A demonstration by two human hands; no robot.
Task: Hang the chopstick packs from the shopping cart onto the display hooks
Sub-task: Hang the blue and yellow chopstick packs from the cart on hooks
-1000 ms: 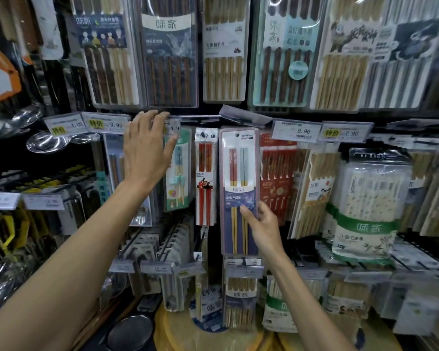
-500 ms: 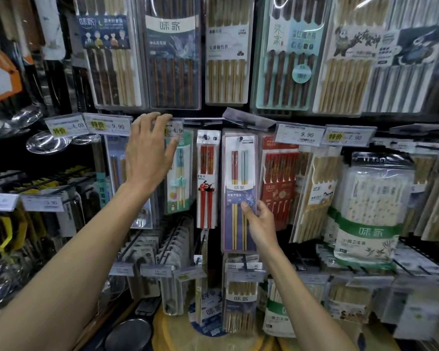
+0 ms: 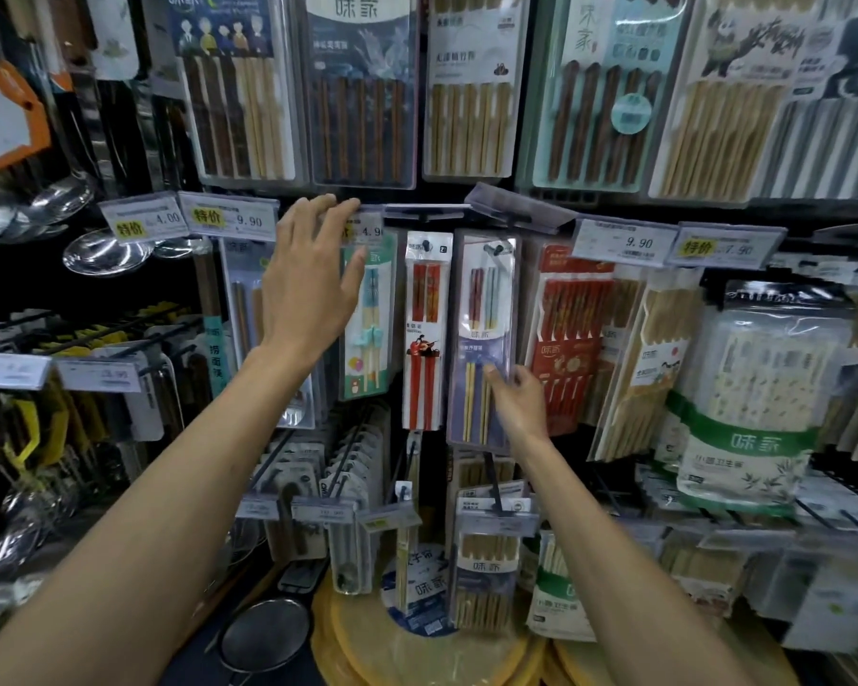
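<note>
Pack (image 3: 482,309) has risen onto hook (image 3: 496,249), right fingers (image 3: 492,372) pinching its edge.

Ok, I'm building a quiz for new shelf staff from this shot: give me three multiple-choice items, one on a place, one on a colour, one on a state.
1. Where is the right hand?
A. low on the purple pack
B. on the green-banded bag
C. on a metal ladle

2. What colour are the chopsticks in the narrow pack left of it?
A. red
B. black
C. green

3. How is the left hand?
A. gripping a pack
B. open, fingers at a price tag
C. out of view

Answers: A, its thumb and fingers pinch that pack's lower part; A, the sticks show red; B, its fingers lie straight by the tag.
</note>
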